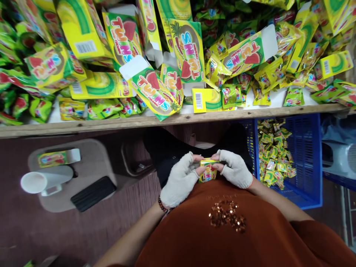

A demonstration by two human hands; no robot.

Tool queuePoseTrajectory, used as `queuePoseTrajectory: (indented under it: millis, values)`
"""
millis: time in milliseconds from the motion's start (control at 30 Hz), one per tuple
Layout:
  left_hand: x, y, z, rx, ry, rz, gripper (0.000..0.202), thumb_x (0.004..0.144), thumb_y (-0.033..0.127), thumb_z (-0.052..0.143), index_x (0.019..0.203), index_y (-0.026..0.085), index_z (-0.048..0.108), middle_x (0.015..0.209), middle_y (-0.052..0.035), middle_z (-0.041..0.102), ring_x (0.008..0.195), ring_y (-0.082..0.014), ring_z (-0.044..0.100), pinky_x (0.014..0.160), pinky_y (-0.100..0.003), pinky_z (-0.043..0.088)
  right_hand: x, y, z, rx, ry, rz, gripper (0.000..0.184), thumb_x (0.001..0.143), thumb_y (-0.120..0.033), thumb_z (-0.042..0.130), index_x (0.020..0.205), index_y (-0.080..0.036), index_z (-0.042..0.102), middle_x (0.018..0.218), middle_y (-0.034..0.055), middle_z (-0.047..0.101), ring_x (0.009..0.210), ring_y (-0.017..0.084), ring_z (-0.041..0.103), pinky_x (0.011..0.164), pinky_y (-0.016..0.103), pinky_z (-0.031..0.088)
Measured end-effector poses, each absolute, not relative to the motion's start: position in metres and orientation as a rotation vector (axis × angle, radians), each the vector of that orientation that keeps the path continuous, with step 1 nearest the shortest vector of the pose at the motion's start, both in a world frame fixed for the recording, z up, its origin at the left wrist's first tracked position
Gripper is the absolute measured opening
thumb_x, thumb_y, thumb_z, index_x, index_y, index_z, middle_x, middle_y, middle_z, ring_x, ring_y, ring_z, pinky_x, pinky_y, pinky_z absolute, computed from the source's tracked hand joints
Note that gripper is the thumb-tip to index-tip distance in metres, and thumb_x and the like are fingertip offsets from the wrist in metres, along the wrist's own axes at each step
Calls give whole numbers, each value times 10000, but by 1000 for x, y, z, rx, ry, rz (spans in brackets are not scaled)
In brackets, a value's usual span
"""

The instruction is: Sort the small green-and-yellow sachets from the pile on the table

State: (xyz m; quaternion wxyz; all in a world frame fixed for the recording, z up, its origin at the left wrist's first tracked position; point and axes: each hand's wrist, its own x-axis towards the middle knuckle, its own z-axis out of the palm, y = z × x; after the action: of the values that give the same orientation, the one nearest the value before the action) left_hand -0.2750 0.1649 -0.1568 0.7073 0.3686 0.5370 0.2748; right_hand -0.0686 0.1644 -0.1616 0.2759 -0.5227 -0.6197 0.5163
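Close to my body, above my lap, I hold a small yellow and green Twins candy box (208,171) between both hands. My left hand (182,180), in a white fingerless glove, pinches the box's left side with thumb and fingertips. On the opposite side, my right hand (233,168), gloved the same way, grips the upper right edge. The box stands roughly upright with its printed front toward me. Its underside is hidden against the brown shirt.
A wood-edged table (111,123) ahead carries piled wrapped candies (105,108) and Twins boxes (189,52), some with flaps open. At right stands a blue crate (307,159) of filled boxes (274,155). A stool (97,155) at left bears a mug (47,180), a phone (93,193) and a box (52,158).
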Motion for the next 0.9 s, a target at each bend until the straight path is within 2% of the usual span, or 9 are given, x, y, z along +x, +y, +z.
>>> queuePoseTrajectory:
  millis: [100, 167, 267, 367, 567, 700, 900]
  values:
    - [-270, 162, -157, 659, 1183, 712, 346, 782, 305, 751, 1026, 198, 531, 978, -26, 637, 864, -156, 683, 773, -309, 589, -67, 162, -163, -1524, -1540, 1440, 197, 891, -271, 622, 1071, -191, 632, 935, 54, 688, 783, 166, 649, 711, 294, 538]
    - [-268, 163, -156, 665, 1190, 757, 322, 773, 283, 762, 981, 193, 533, 996, -25, 627, 889, -149, 676, 790, -295, 585, -66, 161, -162, -1517, -1561, 1401, 196, 890, -268, 622, 1070, -191, 611, 933, 53, 678, 783, 165, 647, 710, 295, 535]
    - [-269, 167, -151, 709, 1187, 746, 248, 785, 280, 749, 912, 179, 561, 1013, -28, 620, 898, -136, 654, 792, -266, 572, -68, 162, -154, -1444, -1736, 1203, 108, 897, -237, 611, 998, -202, 600, 896, 46, 674, 797, 164, 642, 727, 288, 523]
    - [-272, 173, -144, 748, 1224, 705, 209, 796, 274, 738, 896, 173, 584, 987, -21, 625, 857, -116, 633, 775, -241, 553, -74, 166, -144, -1391, -1930, 1022, 25, 909, -208, 580, 933, -204, 587, 838, 42, 660, 744, 152, 616, 674, 261, 488]
    - [-273, 180, -133, 746, 1298, 746, 191, 765, 271, 754, 876, 162, 643, 973, -36, 661, 872, -139, 636, 802, -267, 545, -85, 172, -136, -1381, -2225, 743, 91, 910, -183, 544, 828, -197, 582, 765, 40, 633, 643, 149, 557, 566, 272, 374]
    - [-273, 179, -128, 679, 1347, 738, 200, 738, 277, 773, 878, 154, 699, 1035, -66, 688, 923, -164, 647, 841, -291, 543, -86, 172, -135, -1378, -2251, 736, 96, 903, -161, 537, 829, -195, 589, 785, 45, 636, 674, 148, 569, 574, 262, 369]
    - [-273, 175, -127, 613, 1388, 798, 163, 744, 296, 775, 761, 149, 706, 1073, -98, 706, 946, -193, 656, 836, -320, 548, -87, 171, -135, -1382, -2233, 786, 89, 892, -152, 534, 841, -197, 591, 815, 48, 638, 702, 150, 575, 599, 257, 389]
